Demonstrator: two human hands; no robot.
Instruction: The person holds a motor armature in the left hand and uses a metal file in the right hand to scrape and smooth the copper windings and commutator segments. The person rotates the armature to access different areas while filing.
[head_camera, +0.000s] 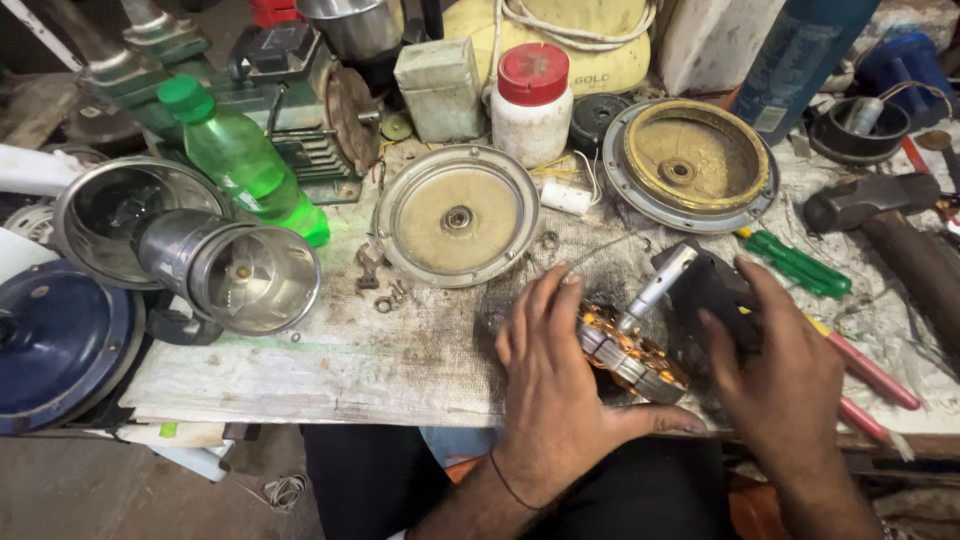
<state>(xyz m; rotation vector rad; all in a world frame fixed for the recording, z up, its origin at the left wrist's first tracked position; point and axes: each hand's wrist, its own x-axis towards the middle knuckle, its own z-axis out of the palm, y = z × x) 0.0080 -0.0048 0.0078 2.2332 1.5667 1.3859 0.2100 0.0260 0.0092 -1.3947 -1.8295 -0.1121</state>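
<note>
I have the motor stator, a ring of copper windings with a steel shaft rising from it, lying near the front edge of the tabletop, between my two hands. My left hand lies over its left side, fingers spread flat and thumb hooked under the near rim, so its grip is grasping the stator. My right hand is curled on the black housing touching the stator's far right side; I judge that grip as grasping the housing, though the palm hides the contact. To do this well I would keep the left hand pinning the laminations, not the copper, and work the housing along the shaft line without tilting. The green screwdriver lies just beyond the right hand
</note>
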